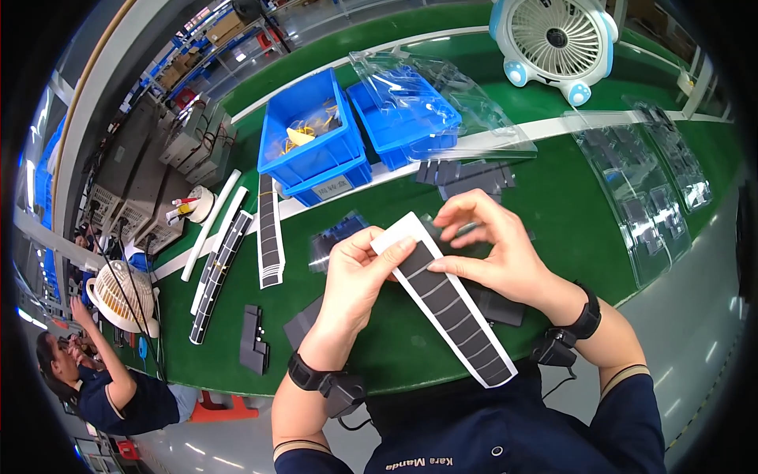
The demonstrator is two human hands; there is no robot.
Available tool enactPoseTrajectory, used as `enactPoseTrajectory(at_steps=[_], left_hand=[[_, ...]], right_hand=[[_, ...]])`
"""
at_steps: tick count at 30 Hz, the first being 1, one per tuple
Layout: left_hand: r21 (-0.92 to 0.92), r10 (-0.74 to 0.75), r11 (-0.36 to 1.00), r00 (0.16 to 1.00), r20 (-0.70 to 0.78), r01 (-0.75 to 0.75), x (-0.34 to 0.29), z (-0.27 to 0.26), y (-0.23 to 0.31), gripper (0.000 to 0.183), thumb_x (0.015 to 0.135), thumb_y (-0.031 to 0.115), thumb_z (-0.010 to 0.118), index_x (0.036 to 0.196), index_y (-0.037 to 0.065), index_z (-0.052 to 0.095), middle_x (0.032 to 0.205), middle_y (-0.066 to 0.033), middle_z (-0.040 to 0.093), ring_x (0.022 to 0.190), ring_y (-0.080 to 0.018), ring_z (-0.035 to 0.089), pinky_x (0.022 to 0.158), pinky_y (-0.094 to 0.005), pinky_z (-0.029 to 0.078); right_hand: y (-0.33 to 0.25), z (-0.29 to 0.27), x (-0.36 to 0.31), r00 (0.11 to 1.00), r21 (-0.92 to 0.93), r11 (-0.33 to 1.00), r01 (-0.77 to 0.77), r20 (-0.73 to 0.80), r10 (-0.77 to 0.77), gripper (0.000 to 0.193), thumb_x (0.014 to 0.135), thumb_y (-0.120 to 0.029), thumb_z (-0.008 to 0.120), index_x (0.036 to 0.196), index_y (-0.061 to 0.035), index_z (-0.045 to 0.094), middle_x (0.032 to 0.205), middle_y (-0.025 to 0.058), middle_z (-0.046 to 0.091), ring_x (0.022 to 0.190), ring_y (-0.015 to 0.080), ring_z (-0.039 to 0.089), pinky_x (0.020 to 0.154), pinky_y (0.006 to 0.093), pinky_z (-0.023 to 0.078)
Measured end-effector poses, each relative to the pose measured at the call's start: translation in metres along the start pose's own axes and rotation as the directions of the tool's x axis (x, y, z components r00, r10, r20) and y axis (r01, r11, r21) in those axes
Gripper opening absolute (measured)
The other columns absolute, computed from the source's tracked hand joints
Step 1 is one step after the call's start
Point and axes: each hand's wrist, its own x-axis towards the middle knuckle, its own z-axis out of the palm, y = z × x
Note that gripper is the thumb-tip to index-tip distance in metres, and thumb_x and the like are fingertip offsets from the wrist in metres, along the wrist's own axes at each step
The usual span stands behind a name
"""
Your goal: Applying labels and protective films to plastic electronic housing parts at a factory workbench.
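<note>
pinching a black-and-white strip (pixel 455 310) with the left hand (pixel 351 274), right hand (pixel 501 254) loosely spread, its thumb at the strip's edge

Two hands show, one left hand (pixel 351 276) and one right hand (pixel 505 257), with one held strip (pixel 460 310) of dark rectangles. Wrist straps (pixel 309 374) number two. There are two fans, one white-and-blue fan (pixel 557 37) and one cream fan (pixel 122 296). Blue bins (pixel 316 167) come to at least three, clear trays (pixel 632 175) at least two. One co-worker (pixel 130 399) and one orange stool (pixel 217 409) are visible.
</note>
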Motion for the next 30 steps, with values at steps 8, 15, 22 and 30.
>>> enactPoseTrajectory(at_steps=[8, 15, 22, 30], left_hand=[[-0.167, -0.172, 0.969, 0.982, 0.076, 0.182, -0.009, 0.006, -0.006, 0.016, 0.088, 0.021, 0.064, 0.087, 0.005, 0.066, 0.084, -0.0002, 0.066, 0.077, -0.0064, 0.061, 0.073, -0.0239, 0.050], [-0.128, -0.136, 0.981, 0.987, 0.084, 0.146, -0.010, 0.003, -0.014, 0.013, 0.088, 0.018, 0.065, 0.086, 0.005, 0.067, 0.083, 0.0007, 0.066, 0.074, -0.0040, 0.058, 0.068, -0.0211, 0.046], [-0.130, -0.070, 0.989, 0.997, 0.020, 0.072, -0.012, 0.010, -0.009, 0.011, 0.088, 0.014, 0.064, 0.082, 0.005, 0.065, 0.080, 0.0008, 0.064, 0.071, -0.0022, 0.054, 0.064, -0.0195, 0.042], [-0.154, -0.054, 0.987, 0.999, 0.007, 0.055, -0.011, 0.010, -0.012, 0.013, 0.088, 0.012, 0.064, 0.077, 0.007, 0.060, 0.077, 0.0019, 0.062, 0.069, -0.0018, 0.053, 0.063, -0.0191, 0.041]], right_hand=[[0.002, -0.002, 0.001, 0.872, -0.550, 0.693, 0.466, 0.151, -0.466, 0.018, 0.065, -0.009, 0.079, 0.080, -0.0054, 0.070, 0.074, 0.0036, 0.059, 0.069, 0.0179, 0.053, 0.061, 0.0297, 0.042], [0.001, 0.001, -0.002, 0.887, -0.552, 0.704, 0.446, 0.166, -0.431, 0.015, 0.067, -0.008, 0.076, 0.074, -0.0037, 0.064, 0.072, 0.0049, 0.056, 0.068, 0.0212, 0.052, 0.063, 0.0315, 0.042], [0.001, 0.003, -0.003, 0.875, -0.548, 0.686, 0.478, 0.232, -0.425, 0.017, 0.069, -0.008, 0.075, 0.079, -0.0030, 0.063, 0.078, 0.0055, 0.058, 0.074, 0.0234, 0.054, 0.066, 0.0340, 0.044], [0.009, 0.004, -0.003, 0.800, -0.638, 0.541, 0.548, 0.213, -0.560, 0.020, 0.063, -0.010, 0.079, 0.078, -0.0055, 0.067, 0.080, 0.0021, 0.064, 0.074, 0.0214, 0.056, 0.066, 0.0313, 0.046]])
